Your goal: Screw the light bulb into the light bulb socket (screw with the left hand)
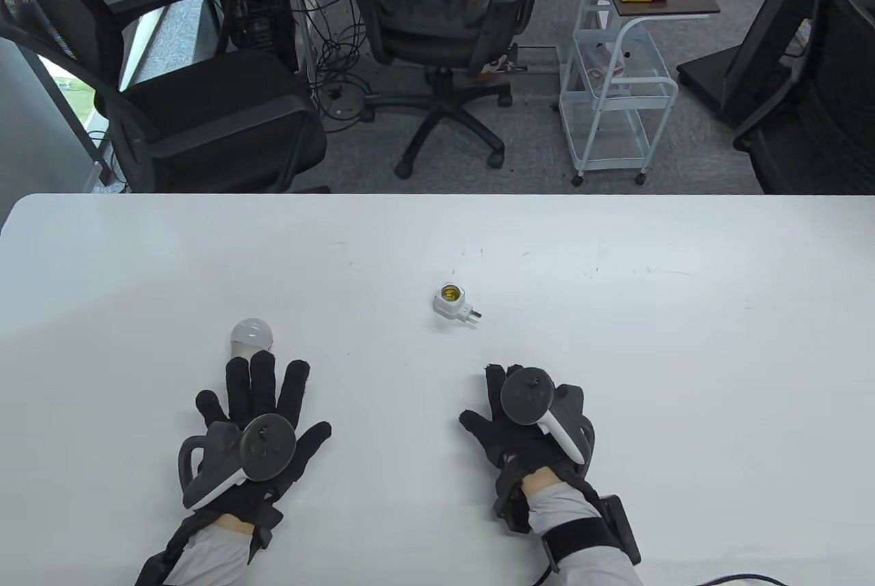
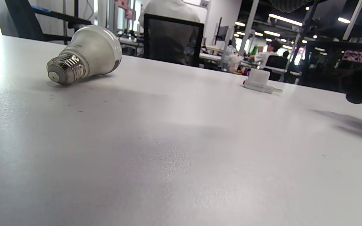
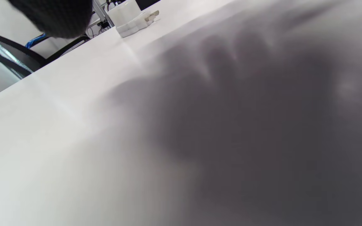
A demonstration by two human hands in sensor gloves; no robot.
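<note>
Near-left table (image 1: pixel 137 271): light bulb (image 1: pixel 251 336) on its side, just beyond fingertips
Centre: socket (image 1: pixel 451 302), unheld, opening up
Left hand (image 1: pixel 256 418): flat, fingers spread, empty
Right hand (image 1: pixel 530 425): resting, holds nothing

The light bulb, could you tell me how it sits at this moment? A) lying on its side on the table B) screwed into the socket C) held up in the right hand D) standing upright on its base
A: the light bulb lies on its side on the table, its threaded base free, apart from the socket.
</note>
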